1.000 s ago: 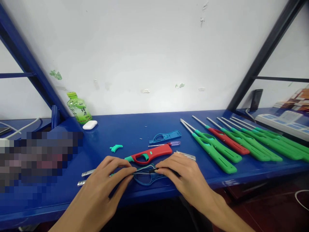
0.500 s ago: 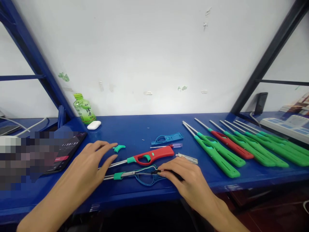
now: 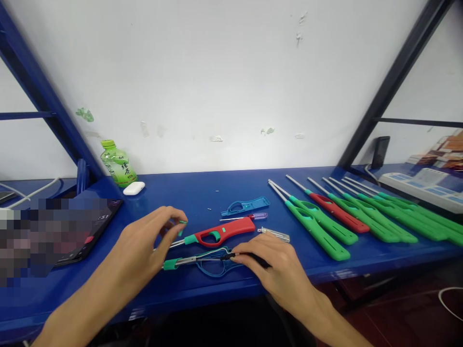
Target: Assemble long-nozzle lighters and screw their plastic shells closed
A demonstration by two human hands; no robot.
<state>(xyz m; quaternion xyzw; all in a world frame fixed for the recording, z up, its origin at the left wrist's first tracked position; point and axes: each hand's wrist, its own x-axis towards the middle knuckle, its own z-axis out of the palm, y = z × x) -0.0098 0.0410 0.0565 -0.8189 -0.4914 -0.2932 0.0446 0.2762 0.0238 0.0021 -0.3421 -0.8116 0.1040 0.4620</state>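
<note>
Between thumb and index finger, my left hand (image 3: 154,238) pinches a small green trigger (image 3: 181,229), raised just off the table. My right hand (image 3: 277,260) grips a slim black part (image 3: 228,256) over the blue half-shell (image 3: 213,274) of an opened gas lighter; the fingers hide some of it. A metal tube (image 3: 187,260) with a green collar (image 3: 171,264) and a pale wire lies in that shell. Directly behind rests a whole red lighter (image 3: 235,228) with a green trigger. A clear fuel tank (image 3: 277,234) lies behind my right hand.
Farther back are the other blue half-shell (image 3: 249,205) and a purple-handled screwdriver (image 3: 259,216). Several green lighters (image 3: 318,233) and a red one (image 3: 340,212) lie at right. A bottle (image 3: 118,164), white case (image 3: 134,188) and tablet (image 3: 88,231) occupy the left.
My left hand has closed on the green trigger and lifted it off the table. My right hand stays at the black part. The whole view has shifted slightly.
</note>
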